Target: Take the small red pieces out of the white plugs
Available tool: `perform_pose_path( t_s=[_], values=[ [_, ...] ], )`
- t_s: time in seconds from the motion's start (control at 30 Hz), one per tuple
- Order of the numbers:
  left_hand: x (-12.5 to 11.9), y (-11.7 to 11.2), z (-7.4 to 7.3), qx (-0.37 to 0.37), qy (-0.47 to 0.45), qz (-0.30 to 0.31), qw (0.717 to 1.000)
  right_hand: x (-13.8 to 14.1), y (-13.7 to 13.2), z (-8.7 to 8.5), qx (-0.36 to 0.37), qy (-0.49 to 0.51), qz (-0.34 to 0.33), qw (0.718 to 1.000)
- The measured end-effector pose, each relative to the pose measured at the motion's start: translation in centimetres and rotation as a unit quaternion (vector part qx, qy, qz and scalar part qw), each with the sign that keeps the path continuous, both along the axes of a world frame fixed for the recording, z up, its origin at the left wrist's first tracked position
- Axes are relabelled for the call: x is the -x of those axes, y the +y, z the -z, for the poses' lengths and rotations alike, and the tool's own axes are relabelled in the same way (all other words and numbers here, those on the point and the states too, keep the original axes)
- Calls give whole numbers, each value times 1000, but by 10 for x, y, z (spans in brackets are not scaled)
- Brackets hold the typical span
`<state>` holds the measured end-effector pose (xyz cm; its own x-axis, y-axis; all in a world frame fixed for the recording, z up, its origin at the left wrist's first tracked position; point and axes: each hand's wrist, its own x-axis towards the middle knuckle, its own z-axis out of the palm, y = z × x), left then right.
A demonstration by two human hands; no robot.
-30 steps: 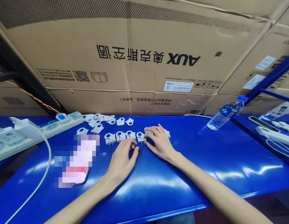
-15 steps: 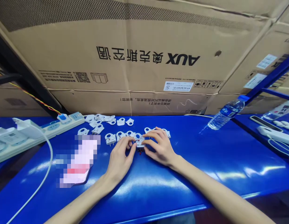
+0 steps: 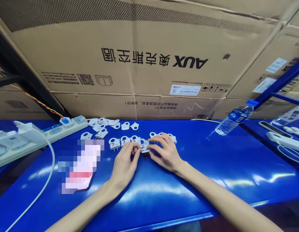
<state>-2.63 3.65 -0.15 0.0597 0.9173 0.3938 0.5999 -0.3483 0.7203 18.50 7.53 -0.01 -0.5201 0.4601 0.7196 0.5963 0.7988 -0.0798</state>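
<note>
My left hand (image 3: 125,162) and my right hand (image 3: 164,151) meet over a small white plug part (image 3: 144,145), both pinching it just above the blue table (image 3: 212,167). A tiny red and black piece (image 3: 144,157) lies on the table right under it. A row of similar white plug parts (image 3: 120,141) lies to the left of my fingers, and a few more (image 3: 172,138) show behind my right hand. A further loose group of white parts (image 3: 108,124) sits near the cardboard boxes.
A white power strip (image 3: 50,133) with a plugged-in charger and white cable (image 3: 43,187) lies at the left. A blurred-out flat item (image 3: 79,166) sits beside my left arm. A water bottle (image 3: 233,117) lies at the right, and large cardboard boxes (image 3: 139,64) wall the back.
A second ago both hands lay flat on the table by the row of parts. They have since picked one white plug part up and now pinch it together.
</note>
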Motion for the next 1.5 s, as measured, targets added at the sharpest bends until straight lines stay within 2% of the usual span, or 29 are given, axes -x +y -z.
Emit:
perform_pose_path(
  t_s=[0.23,0.47,0.57,0.7,0.93,1.13,1.33,1.5],
  values=[
    [-4,-6,2,-4,51,33,998,-2,14,6,80,-3,79,994],
    [-7,-9,5,-5,131,60,989,-2,20,10,118,-21,88,989],
    [-8,-9,3,-11,131,47,990,-2,19,10,129,-21,93,987],
    [-4,-5,3,-30,134,-15,990,-1,16,8,127,-27,76,989],
    [8,4,9,-45,194,-68,978,0,10,6,139,-49,48,988],
    [9,5,14,-31,218,-81,972,0,9,5,144,-49,43,987],
    [9,4,11,-18,232,-67,970,0,10,5,148,-51,52,986],
    [9,4,11,-22,211,-64,975,1,12,7,165,-63,58,983]
  ],
)
